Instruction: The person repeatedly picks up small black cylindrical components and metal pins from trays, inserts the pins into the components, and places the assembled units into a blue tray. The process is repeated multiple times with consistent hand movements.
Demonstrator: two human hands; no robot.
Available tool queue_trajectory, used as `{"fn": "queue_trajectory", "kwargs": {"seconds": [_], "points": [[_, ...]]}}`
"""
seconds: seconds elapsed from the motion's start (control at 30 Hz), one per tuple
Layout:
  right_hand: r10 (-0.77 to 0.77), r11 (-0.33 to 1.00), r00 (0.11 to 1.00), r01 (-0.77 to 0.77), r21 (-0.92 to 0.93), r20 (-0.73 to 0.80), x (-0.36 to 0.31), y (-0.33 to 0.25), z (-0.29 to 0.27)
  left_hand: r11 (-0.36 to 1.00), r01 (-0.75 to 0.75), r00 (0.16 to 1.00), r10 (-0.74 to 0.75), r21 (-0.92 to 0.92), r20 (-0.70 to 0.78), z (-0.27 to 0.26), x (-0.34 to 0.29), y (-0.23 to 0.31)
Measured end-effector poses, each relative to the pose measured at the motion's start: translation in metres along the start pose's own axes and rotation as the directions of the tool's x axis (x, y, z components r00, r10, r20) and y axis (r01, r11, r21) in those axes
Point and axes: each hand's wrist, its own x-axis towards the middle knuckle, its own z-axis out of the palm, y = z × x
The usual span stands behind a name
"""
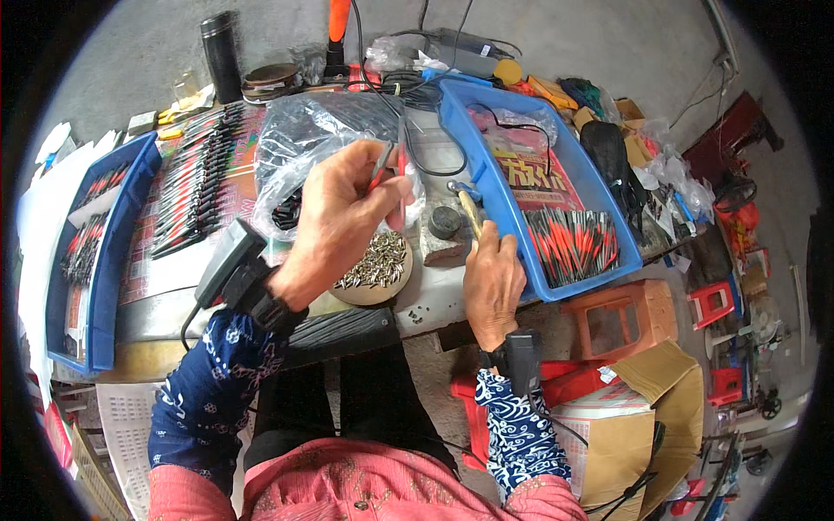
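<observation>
While my left hand [343,213] pinches a thin red-and-dark dart-like piece [382,167] between thumb and fingertips, I hold it up above the counter [174,300], just over the round dish of small metal tips [375,265], so the next tip lies close under it. My right hand [493,282] is closed around the wooden handle of a small hammer [467,208], whose head sits over the dark block [445,224] just right of the dish; the block looks to me like the striking spot, which would explain why both hands work so near it. The two hands are apart, each clamped on its own thing.

To the right, a blue tray [486,174] holds a fan of red-and-black pieces [573,239] at its near end, within easy reach of the hammer hand. Behind my left hand lies a clear plastic bag [304,139] with more dark pieces inside, its mouth toward me. Farther left, rows of similar pieces [195,187] lie side by side on a printed sheet, and another blue tray [104,260] at the left edge holds more. A dark flask [221,56] stands at the far side.
</observation>
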Motion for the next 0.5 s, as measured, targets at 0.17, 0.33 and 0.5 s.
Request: {"fn": "queue_trajectory", "kwargs": {"seconds": [0.17,0.33,0.5], "points": [[-0.007,1.0,1.0,0.006,0.014,0.011,0.0,0.004,0.011,0.996,0.069,0.997,-0.067,-0.05,0.036,-0.012,-0.022,0.008],[-0.088,0.993,0.99,0.096,-0.064,0.114,0.0,-0.003,-0.021,0.943,0.21,0.978,-0.198,-0.257,0.072,-0.021,-0.045,0.017],[-0.145,0.866,0.989,0.143,0.478,-0.034,-0.007,-0.037,-0.075,0.872,0.387,0.922,-0.357,-0.3,0.151,-0.024,-0.067,0.021]]}}
